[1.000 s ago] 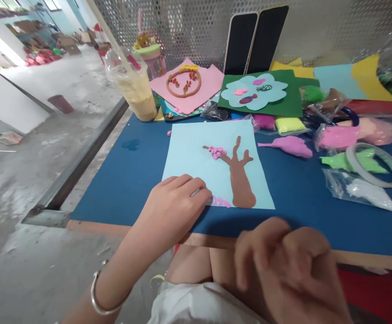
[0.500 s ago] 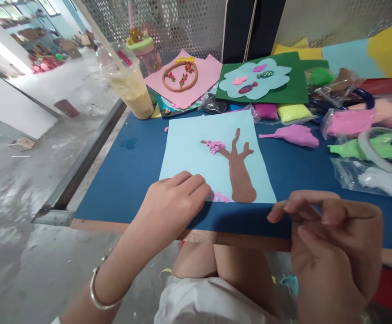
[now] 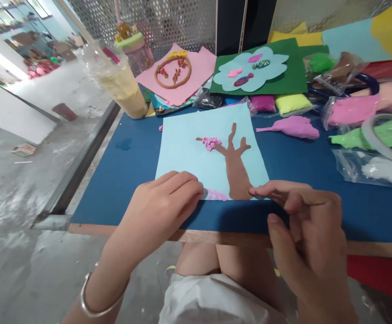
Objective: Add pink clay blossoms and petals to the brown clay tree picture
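A light blue sheet lies on the blue table mat. It carries a brown clay tree trunk with a pink blossom clump on its left branch. A few pink clay bits sit at the sheet's lower edge. My left hand rests on the sheet's lower left corner beside those bits, fingers curled under; what they hold, if anything, is hidden. My right hand points its index finger at the foot of the trunk, thumb apart, with nothing visible in it.
A plastic cup of yellowish drink stands at the back left near the table edge. Behind the sheet lie a pink sheet with a clay wreath and green felt with clay fish. A pink clay lump, clay bags and a tape roll fill the right.
My right hand has risen from below the table edge and its index finger now touches the trunk's base. My left hand has stayed on the sheet's corner.
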The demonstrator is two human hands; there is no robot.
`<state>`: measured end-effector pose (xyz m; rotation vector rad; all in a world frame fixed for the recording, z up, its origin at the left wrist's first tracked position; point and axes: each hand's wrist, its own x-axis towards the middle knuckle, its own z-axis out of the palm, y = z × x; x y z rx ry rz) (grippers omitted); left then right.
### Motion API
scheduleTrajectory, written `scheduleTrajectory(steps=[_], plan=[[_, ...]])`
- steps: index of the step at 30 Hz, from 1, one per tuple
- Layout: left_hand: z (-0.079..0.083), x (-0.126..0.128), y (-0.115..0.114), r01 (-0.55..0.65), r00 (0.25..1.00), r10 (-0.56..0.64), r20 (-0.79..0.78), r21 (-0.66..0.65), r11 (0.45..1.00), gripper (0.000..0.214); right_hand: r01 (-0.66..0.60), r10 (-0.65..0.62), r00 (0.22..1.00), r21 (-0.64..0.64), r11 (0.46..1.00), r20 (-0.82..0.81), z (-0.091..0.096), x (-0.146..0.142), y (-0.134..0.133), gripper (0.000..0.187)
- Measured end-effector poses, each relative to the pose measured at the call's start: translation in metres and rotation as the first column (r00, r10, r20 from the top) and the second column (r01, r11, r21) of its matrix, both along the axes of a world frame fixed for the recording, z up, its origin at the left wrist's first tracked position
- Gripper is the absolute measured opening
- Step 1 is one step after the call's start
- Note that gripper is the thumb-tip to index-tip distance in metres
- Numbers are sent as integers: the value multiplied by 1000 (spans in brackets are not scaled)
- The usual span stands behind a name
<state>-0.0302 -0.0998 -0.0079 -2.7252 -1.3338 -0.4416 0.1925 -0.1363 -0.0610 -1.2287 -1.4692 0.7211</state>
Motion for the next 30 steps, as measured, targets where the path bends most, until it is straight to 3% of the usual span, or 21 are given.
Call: scheduleTrajectory(steps=[3, 12, 19, 30], plan=[[1, -2, 0, -5, 1000, 5, 7, 2, 1000, 9, 16, -17, 994, 2, 1000, 107, 4, -2, -2, 23], [-2, -1, 1, 18, 1000, -18, 0, -23, 1000, 11, 8, -7, 995, -14, 1000, 100, 3, -1, -2, 23], [-6, 4, 7, 15, 1000, -15, 2, 56, 998, 13, 34, -36, 990, 15, 999, 138, 4, -2, -1, 21], [0, 2, 0, -63, 971, 54, 232, 31, 998, 7, 27, -29, 986, 14, 1000, 162, 2, 0, -2, 22]])
